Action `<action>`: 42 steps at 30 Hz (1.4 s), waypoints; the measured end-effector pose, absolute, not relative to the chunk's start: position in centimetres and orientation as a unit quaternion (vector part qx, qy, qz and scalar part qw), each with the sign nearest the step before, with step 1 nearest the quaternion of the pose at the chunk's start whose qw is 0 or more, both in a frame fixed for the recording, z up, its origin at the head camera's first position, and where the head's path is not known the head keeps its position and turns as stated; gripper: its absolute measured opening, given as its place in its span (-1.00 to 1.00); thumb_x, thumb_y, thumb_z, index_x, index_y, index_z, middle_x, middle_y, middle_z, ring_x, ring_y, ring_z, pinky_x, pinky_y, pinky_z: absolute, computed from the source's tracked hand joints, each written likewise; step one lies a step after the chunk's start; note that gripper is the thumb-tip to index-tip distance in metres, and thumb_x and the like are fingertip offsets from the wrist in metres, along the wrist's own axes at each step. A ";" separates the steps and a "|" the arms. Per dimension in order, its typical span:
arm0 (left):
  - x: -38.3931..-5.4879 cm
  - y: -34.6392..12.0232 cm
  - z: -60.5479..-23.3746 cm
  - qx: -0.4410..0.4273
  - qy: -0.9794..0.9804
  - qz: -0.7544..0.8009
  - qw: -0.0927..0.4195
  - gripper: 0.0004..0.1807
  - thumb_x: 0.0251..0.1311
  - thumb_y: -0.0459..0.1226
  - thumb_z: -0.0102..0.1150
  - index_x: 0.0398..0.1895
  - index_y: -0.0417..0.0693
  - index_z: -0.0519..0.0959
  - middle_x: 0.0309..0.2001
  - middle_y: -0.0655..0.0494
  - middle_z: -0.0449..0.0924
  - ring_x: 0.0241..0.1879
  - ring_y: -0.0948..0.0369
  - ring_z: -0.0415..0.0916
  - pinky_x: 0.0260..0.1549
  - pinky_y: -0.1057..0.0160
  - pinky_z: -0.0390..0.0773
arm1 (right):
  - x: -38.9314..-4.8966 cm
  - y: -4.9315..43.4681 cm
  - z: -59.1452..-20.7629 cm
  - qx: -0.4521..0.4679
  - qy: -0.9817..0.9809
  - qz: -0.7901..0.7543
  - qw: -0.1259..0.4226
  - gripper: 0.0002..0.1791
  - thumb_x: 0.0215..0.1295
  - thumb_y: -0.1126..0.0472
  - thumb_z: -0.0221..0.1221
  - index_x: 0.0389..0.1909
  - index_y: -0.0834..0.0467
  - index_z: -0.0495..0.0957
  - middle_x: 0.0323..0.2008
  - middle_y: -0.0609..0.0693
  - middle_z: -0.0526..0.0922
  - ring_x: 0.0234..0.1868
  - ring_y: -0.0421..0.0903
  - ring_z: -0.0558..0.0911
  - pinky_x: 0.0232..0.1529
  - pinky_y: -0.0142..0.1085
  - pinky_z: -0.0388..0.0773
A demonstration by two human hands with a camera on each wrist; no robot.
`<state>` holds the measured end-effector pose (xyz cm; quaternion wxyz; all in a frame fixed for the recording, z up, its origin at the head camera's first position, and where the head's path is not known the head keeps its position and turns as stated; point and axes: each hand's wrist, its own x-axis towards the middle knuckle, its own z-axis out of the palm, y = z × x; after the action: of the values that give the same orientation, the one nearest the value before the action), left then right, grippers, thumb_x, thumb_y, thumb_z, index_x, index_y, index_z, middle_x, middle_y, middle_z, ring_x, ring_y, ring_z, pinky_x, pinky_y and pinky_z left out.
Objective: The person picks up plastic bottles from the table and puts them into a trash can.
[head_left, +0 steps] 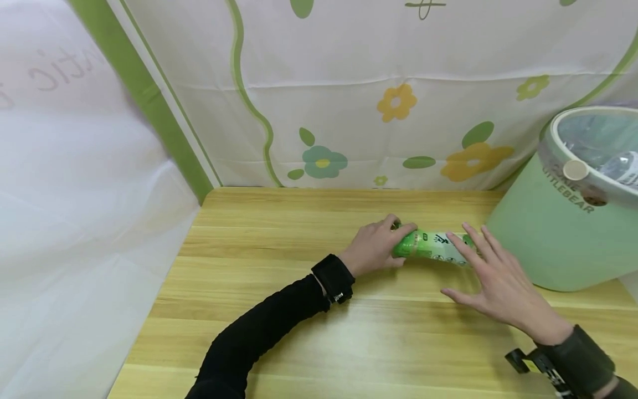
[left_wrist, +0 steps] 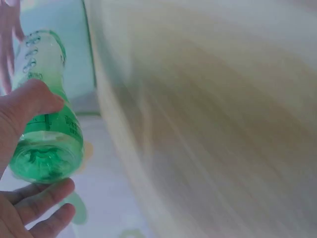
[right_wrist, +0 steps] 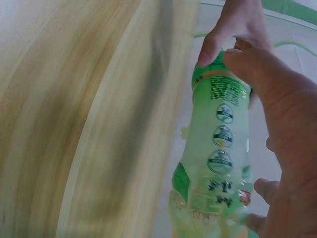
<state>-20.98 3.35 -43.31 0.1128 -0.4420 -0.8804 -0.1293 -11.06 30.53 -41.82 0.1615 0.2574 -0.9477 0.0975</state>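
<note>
A green plastic drink bottle (head_left: 432,245) lies on its side over the wooden table, its label printed with dark characters. My left hand (head_left: 376,244) grips its base end, the thumb across the green label and the other fingers around the bottom. In the left wrist view, the clear green base of the bottle (left_wrist: 47,158) faces the camera. My right hand (head_left: 503,282) is at the other end, fingers spread and fairly straight, overlapping the bottle in the head view. The cap end is hidden behind those fingers. The right wrist view has the label side of the bottle (right_wrist: 215,144) beside the right hand.
A pale green trash bin (head_left: 563,233) stands on the table at the right, close to the right hand. Clear plastic bottles (head_left: 623,166) lie inside its lined opening. Behind the wooden table (head_left: 319,343) hangs a white cloth (head_left: 339,66) with flower prints.
</note>
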 end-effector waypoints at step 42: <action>-16.8 3.3 -42.3 -0.452 -0.886 -0.053 0.093 -0.13 0.33 0.33 0.00 0.60 0.16 0.20 0.29 -0.01 0.37 0.16 0.10 0.41 0.01 0.23 0.53 | -10.4 31.5 -41.9 0.260 -0.947 0.128 0.138 0.00 -0.26 0.29 0.63 0.33 0.05 0.41 0.03 0.23 0.49 -0.11 0.25 0.45 -0.39 0.02 0.33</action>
<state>-16.78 3.26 -42.32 0.0928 -0.4517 -0.8857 -0.0534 -10.38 31.47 -41.88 0.1375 0.2597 -0.9472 0.1285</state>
